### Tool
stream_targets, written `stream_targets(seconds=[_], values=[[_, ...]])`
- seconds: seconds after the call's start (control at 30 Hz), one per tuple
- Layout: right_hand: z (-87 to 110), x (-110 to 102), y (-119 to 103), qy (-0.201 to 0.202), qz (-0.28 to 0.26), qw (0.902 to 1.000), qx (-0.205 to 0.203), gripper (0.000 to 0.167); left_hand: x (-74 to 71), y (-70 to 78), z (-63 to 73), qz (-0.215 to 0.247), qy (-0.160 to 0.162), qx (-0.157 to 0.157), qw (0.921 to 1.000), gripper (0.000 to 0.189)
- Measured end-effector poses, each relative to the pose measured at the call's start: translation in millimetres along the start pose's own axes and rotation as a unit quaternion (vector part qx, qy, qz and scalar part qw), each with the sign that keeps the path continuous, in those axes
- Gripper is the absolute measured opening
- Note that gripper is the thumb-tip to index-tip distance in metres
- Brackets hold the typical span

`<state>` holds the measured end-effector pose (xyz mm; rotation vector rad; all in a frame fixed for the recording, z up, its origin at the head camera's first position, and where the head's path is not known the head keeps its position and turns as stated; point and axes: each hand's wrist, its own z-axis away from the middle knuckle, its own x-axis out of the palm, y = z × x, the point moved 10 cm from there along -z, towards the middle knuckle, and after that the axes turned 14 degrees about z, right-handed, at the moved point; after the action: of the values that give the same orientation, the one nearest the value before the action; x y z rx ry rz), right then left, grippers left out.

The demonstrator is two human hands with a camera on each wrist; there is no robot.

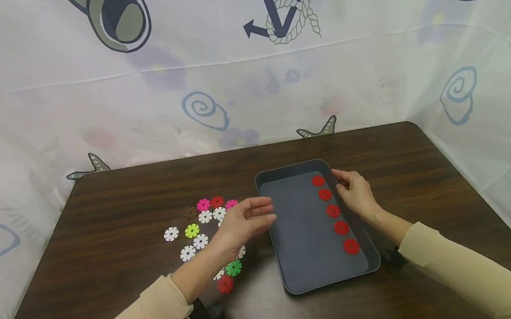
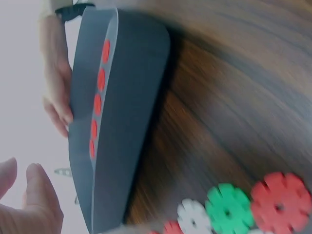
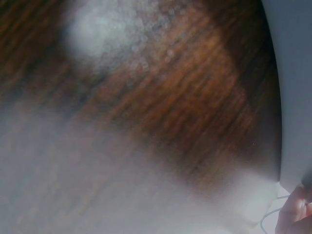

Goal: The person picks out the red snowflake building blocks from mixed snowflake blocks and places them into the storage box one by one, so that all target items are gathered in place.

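Observation:
My left hand [image 1: 243, 223], its fingers stretched out and holding nothing, hovers beside the left wall of a dark grey rectangular tray [image 1: 303, 258]. Thumb and fingers of my right hand [image 1: 357, 193] grip the tray's right rim near the far end; the right wrist view shows that hand [image 3: 295, 214] close against the outer wall. Inside the tray, several red notched plastic discs, one of them [image 1: 341, 227], lie in a row along the right side. Left of the tray are loose notched discs: white [image 1: 171, 234], yellow-green [image 1: 192, 230], pink [image 1: 203, 204], brown [image 1: 190, 213], green [image 1: 233, 268] and red [image 1: 225, 284].
Everything sits on a dark wood-grain table [image 1: 118, 231]. Behind it hangs a pale patterned cloth [image 1: 249, 98] that also covers the sides. A dark wrist strap device [image 1: 204, 315] shows below my left forearm. Most of the right wrist view is blurred tabletop.

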<state>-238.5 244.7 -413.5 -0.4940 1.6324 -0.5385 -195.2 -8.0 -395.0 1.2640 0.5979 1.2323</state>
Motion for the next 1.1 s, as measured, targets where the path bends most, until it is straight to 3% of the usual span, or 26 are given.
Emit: stream_targets(seconds=[0.23,0.4,0.87,1.1], values=[[-0.3,1,1,-0.003,-0.003,1.0,0.001,0.041,-40.3,7.0,9.5,-0.032,0.036,0.008,0.9988,0.045],[-0.2,1,0,-0.005,-0.004,1.0,0.0,0.041,-60.2,4.8,16.6,-0.037,0.047,0.005,0.9982,0.048],[0.6,1,-1,-0.004,-0.007,1.0,0.001,0.041,-98.5,-13.8,32.0,-0.084,0.097,-0.013,0.9916,0.051],[0.2,0,1,-0.002,-0.003,1.0,0.002,0.041,-112.0,-22.7,39.1,-0.088,0.096,-0.017,0.9913,0.054]])
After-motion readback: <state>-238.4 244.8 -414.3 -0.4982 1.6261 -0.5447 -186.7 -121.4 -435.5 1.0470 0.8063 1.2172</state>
